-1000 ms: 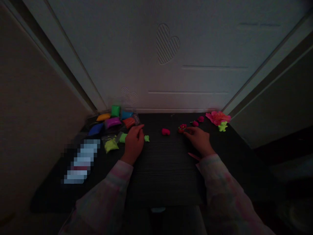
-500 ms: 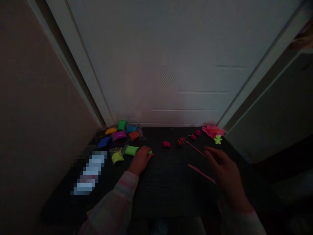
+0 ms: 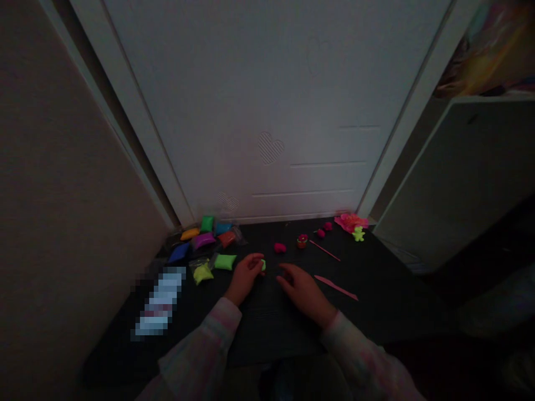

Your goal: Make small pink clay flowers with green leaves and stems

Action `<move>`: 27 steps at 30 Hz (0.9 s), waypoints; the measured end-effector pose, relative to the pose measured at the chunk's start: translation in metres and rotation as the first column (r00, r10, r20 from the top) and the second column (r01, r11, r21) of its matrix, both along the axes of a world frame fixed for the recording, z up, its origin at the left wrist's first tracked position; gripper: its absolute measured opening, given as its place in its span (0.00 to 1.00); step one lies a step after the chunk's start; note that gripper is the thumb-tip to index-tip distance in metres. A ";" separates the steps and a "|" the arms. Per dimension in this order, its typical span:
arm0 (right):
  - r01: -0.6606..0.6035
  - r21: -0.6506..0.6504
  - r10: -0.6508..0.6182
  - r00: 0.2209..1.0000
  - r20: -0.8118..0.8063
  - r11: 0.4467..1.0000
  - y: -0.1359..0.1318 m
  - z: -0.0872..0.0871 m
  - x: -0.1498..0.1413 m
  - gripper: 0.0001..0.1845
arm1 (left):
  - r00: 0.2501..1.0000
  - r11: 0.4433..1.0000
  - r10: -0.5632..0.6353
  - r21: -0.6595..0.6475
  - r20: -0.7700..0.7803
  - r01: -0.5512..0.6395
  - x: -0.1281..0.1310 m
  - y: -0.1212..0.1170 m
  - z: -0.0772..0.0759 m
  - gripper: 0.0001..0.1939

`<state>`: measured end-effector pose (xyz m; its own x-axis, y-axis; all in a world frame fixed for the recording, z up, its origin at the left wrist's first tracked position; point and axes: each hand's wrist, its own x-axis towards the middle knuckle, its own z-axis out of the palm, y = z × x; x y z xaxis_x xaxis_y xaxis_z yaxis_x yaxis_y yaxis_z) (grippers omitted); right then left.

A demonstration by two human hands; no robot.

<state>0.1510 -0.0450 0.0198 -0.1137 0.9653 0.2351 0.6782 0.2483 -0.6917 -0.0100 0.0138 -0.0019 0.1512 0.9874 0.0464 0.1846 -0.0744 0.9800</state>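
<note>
"What does the left grip (image 3: 245, 278) hold?"

"A small green lump (image 3: 263, 265), pinched in the fingers, over the tabletop (image 3: 267, 340)."

"And the right grip (image 3: 305, 291)?"

"Released, thumb and fingers parted, near that lump."

"Farther out?"

"A green packet (image 3: 225, 262) left of the left grip, a red lump (image 3: 280, 248) and a tiny flowerpot (image 3: 301, 243) beyond both, a pink knife (image 3: 336, 287) on the right."

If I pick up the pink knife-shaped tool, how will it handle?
The knife-shaped tool is probably light, being slender. Its nearly straight outline suggests it's fairly stiff. Its broad side seems to lie flat on the table, so rolling looks unlikely.
</note>
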 end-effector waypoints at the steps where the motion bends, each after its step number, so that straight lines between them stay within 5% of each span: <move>1: -0.022 0.018 0.022 1.000 -0.004 1.000 0.010 0.002 -0.008 0.20 | 0.999 1.000 0.018 -0.018 0.050 -0.017 -0.001 -0.001 0.000 0.17; 5: -0.152 0.086 0.153 0.988 -0.009 0.985 0.040 0.001 -0.031 0.14 | 0.976 0.995 0.057 -0.090 0.211 -0.038 -0.008 -0.004 0.001 0.18; 10: -0.187 0.102 0.192 0.980 -0.045 0.977 0.047 -0.009 -0.031 0.13 | 0.951 0.988 0.028 -0.155 0.307 0.021 -0.008 -0.006 0.003 0.19; 18: -0.194 -0.013 0.192 0.975 -0.113 0.981 0.050 -0.018 -0.021 0.11 | 0.984 0.986 -0.010 -0.162 0.177 0.039 -0.002 -0.003 0.002 0.18; 24: -0.175 -0.056 0.171 0.983 -0.069 0.983 0.058 -0.025 -0.027 0.12 | 0.982 0.985 0.175 0.017 -0.075 -0.174 -0.008 -0.011 0.012 0.20; 27: -0.129 -0.040 0.129 0.992 0.002 0.991 0.060 -0.025 -0.034 0.12 | 0.885 0.900 0.424 0.198 -0.194 -0.388 -0.030 -0.017 0.019 0.21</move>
<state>0.1168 0.0152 -0.0053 -0.2387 0.9511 0.1959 0.6458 0.3062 -0.6995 -0.0405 -0.0034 0.0173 -0.2374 0.9483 0.2104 0.4458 -0.0861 0.8910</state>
